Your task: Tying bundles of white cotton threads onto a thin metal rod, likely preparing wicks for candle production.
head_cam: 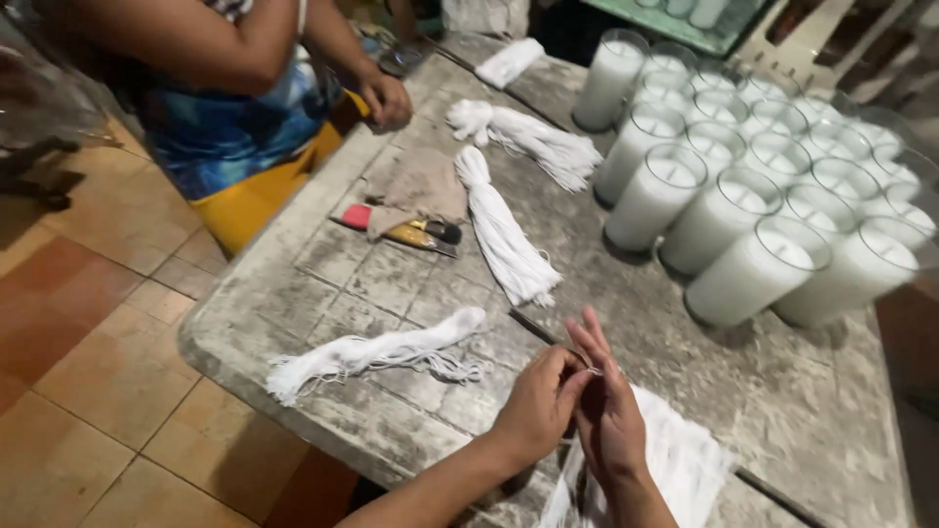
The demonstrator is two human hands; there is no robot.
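Both hands are pinching a thin white string (594,371): the left hand (536,406) and right hand (608,411) are meeting just above a white string pile (685,460) on the tabletop (391,274), well apart from the glass candles (743,210).

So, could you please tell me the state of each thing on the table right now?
Left hand: pinching a thin white string.
Right hand: pinching the same string.
String pile: loose, under the hands.
Three string bundles: tied, lying flat.
Glass candles: filled with white wax, upright, unlit.
Brush: lying flat, partly under a cloth.
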